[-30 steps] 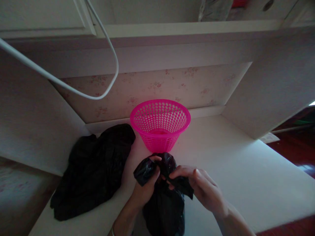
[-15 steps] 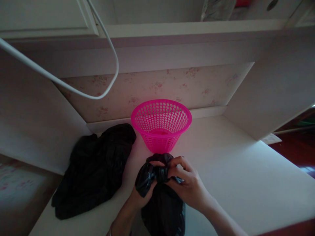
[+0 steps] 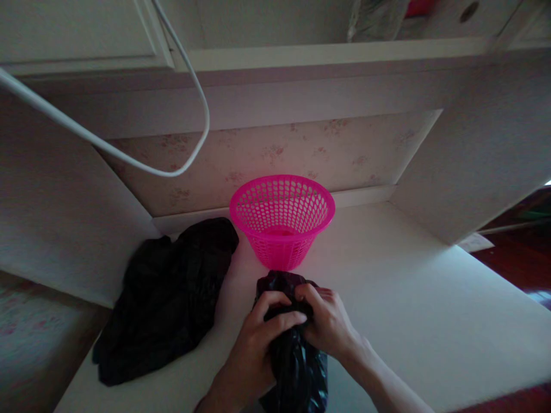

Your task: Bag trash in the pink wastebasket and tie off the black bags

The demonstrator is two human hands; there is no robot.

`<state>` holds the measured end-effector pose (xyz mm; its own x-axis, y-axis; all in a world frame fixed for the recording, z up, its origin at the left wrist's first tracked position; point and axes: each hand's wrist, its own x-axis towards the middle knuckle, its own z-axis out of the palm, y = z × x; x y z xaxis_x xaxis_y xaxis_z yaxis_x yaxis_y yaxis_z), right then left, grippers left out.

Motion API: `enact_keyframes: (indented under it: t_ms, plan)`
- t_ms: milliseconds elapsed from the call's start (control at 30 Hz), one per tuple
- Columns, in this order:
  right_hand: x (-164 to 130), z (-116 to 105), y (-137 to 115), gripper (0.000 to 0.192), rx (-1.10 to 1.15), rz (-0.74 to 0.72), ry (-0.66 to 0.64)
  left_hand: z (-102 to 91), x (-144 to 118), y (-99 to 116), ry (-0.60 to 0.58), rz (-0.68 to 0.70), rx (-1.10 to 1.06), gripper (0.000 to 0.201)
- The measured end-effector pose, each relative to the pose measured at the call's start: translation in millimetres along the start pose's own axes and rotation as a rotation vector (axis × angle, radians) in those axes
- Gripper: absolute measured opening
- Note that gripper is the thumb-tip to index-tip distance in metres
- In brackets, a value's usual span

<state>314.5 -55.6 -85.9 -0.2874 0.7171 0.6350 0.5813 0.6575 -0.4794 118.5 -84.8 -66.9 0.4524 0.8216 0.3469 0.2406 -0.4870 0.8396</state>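
Observation:
A crumpled black plastic bag (image 3: 297,367) lies on the white desk (image 3: 408,310) in front of me. My left hand (image 3: 258,344) clasps its gathered top from the left, fingers curled over it. My right hand (image 3: 329,327) grips the same bunched top from the right, touching the left hand. Just beyond the bag stands a pink perforated basket (image 3: 282,221), upright, with nothing visible inside.
A second heap of black plastic (image 3: 166,298) lies at the desk's left edge. A white cable (image 3: 129,163) hangs in a loop above the desk. Side panels enclose the desk at left and right; wooden floor (image 3: 516,258) shows at far right.
Both hands have closed together over the bag's top, pressing the bunched plastic down; the loose flaps held apart a second ago are now gathered under my fingers.

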Motion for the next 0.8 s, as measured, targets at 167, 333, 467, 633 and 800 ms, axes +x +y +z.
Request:
enact_keyframes:
  t_ms: [167, 333, 467, 633, 800]
  plan:
    - [-4.4, 6.2, 0.4, 0.033, -0.042, 0.109, 0.102, 12.4, -8.8, -3.8, -0.02, 0.014, 0.095, 0.051]
    - [-5.8, 10.7, 3.0, 0.034, -0.08, 0.056, 0.137, 22.5, -6.0, -8.7, 0.085, -0.037, 0.073, 0.021]
    - [-10.4, 7.8, 3.3, 0.049, -0.036, 0.055, 0.092, 23.7, -4.3, -8.6, 0.172, -0.074, 0.045, 0.015]
    - [-17.7, -0.1, -1.5, 0.059, 0.099, 0.13, 0.084, 24.1, -4.1, -3.9, 0.29, 0.066, 0.164, 0.016]
    - [-23.1, -9.8, -10.4, 0.038, 0.241, 0.172, 0.096, 25.0, -5.5, -11.6, 0.4, 0.17, 0.31, 0.013]
